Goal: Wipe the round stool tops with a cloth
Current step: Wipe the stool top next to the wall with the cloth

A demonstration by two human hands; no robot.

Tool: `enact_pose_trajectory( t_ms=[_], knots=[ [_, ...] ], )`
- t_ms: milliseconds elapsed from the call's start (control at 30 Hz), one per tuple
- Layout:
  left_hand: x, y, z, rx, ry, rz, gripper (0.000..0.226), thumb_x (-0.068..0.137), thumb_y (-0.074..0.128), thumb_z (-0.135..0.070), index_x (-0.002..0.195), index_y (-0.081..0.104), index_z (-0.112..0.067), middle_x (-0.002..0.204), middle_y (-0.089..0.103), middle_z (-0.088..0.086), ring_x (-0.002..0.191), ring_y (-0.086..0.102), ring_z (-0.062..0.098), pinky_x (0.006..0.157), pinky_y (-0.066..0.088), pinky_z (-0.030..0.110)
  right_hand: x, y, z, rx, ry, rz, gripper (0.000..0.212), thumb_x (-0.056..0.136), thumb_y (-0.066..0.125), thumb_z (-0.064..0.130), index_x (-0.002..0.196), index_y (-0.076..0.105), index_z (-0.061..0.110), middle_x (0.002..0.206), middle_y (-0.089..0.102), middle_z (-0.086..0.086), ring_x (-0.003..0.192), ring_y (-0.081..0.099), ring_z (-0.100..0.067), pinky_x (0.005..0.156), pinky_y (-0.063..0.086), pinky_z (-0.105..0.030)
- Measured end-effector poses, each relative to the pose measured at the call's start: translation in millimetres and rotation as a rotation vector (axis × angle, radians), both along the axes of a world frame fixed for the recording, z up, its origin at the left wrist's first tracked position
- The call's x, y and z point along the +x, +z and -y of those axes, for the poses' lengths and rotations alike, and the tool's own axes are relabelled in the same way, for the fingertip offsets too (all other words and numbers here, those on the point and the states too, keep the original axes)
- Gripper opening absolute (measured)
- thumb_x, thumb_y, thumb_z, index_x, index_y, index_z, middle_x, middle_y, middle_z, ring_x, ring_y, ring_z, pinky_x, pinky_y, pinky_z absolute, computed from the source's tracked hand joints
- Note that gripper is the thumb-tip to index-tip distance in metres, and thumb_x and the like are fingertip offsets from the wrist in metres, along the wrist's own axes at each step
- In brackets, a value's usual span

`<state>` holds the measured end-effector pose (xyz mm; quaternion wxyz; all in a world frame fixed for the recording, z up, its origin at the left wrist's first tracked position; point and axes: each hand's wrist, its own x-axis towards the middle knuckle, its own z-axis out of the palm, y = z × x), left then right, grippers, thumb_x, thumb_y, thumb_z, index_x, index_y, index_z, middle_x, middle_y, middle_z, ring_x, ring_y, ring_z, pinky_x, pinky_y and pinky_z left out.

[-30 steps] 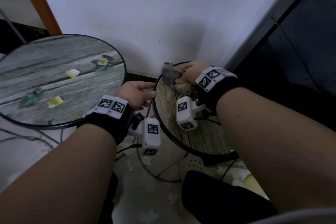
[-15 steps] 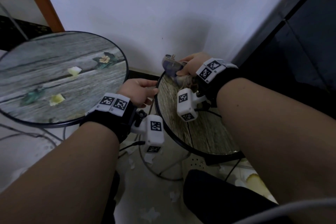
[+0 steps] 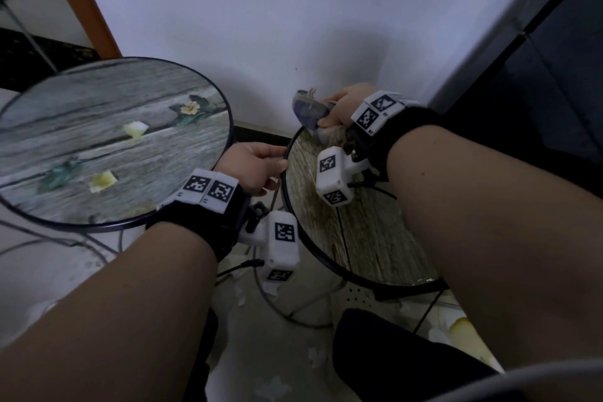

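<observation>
Right hand (image 3: 342, 108) is gripping the bunched cloth (image 3: 310, 111), pressing it onto the far edge of the small round stool (image 3: 365, 232), close to the white wall (image 3: 293, 10). Left hand (image 3: 254, 170) is curling its fingers around that stool's dark rim on its left side (steadying grip, thumb on top). Both wrists are wearing black straps with white marker blocks. The bigger round stool (image 3: 81, 147) is sitting just to the left, with yellowish scraps (image 3: 135, 129) lying on its wood-print top.
</observation>
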<state>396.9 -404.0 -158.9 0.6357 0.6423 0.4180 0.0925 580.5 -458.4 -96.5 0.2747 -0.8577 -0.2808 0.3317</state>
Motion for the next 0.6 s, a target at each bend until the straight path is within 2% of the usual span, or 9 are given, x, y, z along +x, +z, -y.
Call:
enact_pose_trajectory(
  t_ms=[67, 233, 400, 500, 600],
  knots=[
    [0, 2, 1, -0.002, 0.007, -0.009, 0.021, 0.091, 0.059, -0.013, 0.108, 0.067, -0.022, 0.067, 0.061, -0.001, 0.038, 0.049, 0.003, 0.047, 0.036, 0.019, 1, -2, 1, -0.005, -0.007, 0.000, 0.046, 0.076, 0.075, 0.015, 0.120, 0.062, 0.021, 0.127, 0.060, -0.002, 0.109, 0.059, -0.017, 0.071, 0.042, -0.020],
    [2, 6, 4, -0.007, 0.025, -0.019, 0.018, 0.090, 0.059, -0.012, 0.103, 0.067, -0.023, 0.068, 0.061, 0.000, 0.035, 0.047, 0.003, 0.044, 0.035, 0.017, 4, -1, 5, -0.007, -0.009, -0.003, 0.045, 0.076, 0.075, 0.016, 0.119, 0.062, 0.021, 0.125, 0.060, -0.002, 0.115, 0.058, -0.019, 0.076, 0.044, -0.021],
    [3, 8, 6, 0.009, 0.042, -0.022, 0.021, 0.090, 0.058, -0.011, 0.108, 0.066, -0.020, 0.067, 0.060, 0.000, 0.032, 0.045, 0.000, 0.042, 0.034, 0.015, 15, 2, 14, -0.020, -0.042, 0.046, 0.045, 0.076, 0.075, 0.015, 0.119, 0.062, 0.020, 0.126, 0.060, -0.002, 0.109, 0.059, -0.017, 0.070, 0.038, -0.018],
    [4, 7, 6, 0.012, 0.044, -0.025, 0.022, 0.091, 0.058, -0.011, 0.109, 0.066, -0.019, 0.067, 0.060, -0.001, 0.032, 0.045, -0.001, 0.041, 0.034, 0.014, 16, 2, 17, -0.027, -0.040, 0.047, 0.045, 0.077, 0.074, 0.014, 0.120, 0.062, 0.019, 0.127, 0.059, -0.003, 0.113, 0.058, -0.018, 0.065, 0.038, -0.017],
    [4, 7, 6, 0.017, 0.041, -0.031, 0.021, 0.090, 0.058, -0.010, 0.107, 0.067, -0.019, 0.067, 0.060, 0.000, 0.034, 0.046, 0.000, 0.041, 0.035, 0.013, 16, 3, 17, -0.037, -0.024, 0.048, 0.044, 0.077, 0.075, 0.016, 0.119, 0.063, 0.020, 0.126, 0.060, -0.002, 0.091, 0.053, -0.011, 0.055, 0.037, -0.016]
  ],
)
